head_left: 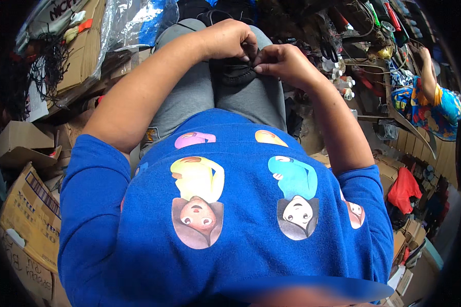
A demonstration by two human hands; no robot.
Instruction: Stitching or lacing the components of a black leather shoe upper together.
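Between my knees, on grey trousers point(187, 94), rests a black shoe point(238, 78) with a row of raised stitching round its toe. My left hand point(233, 41) bends over its upper part, thumb and fingers pinched on a thin black shoelace. From the other side my right hand point(284, 64) pinches the lace too, thumb and forefinger pressed together. The two sets of fingertips nearly meet above the shoe. Much of the lace and the shoe's far part are hidden by my hands.
Clear plastic wrap point(133, 25) and cardboard point(79, 56) lie at the far left, with a bundle of black cords point(48, 77) nearby. Small bottles point(343, 82) stand right of my knees. Another person point(433, 102) in a colourful shirt is at the right. A red bag point(404, 189) lies below.
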